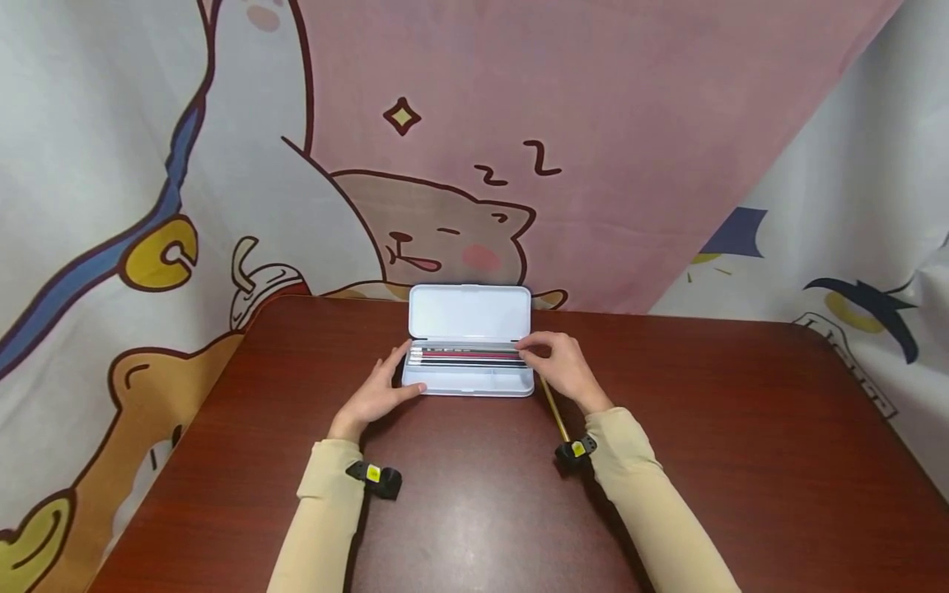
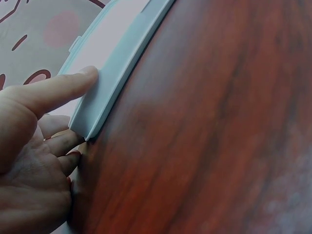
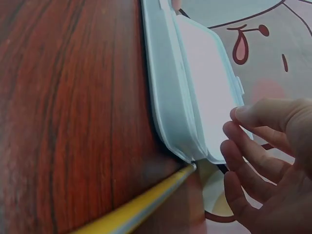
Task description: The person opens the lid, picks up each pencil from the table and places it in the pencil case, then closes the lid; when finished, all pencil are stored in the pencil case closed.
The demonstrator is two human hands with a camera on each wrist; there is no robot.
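Note:
An open white pencil case (image 1: 469,380) stands near the back of the table, its lid (image 1: 469,312) raised. Several pencils (image 1: 467,357), dark ones and a red one, lie side by side in it. My left hand (image 1: 374,395) holds the case's left end, the thumb on the front wall and the fingers around the side. Over the pencils' right ends is my right hand (image 1: 565,365), fingers loosely bent, thumb near the index fingertip. No object shows between those fingertips in the right wrist view. A yellow pencil (image 3: 141,209) lies on the table by the case's right corner, below that hand.
The brown wooden table (image 1: 474,511) extends to both sides and in front of the case. A cloth printed with cartoon animals (image 1: 445,222) hangs behind the table's back edge, close to the lid. Dark cameras sit on both wrists.

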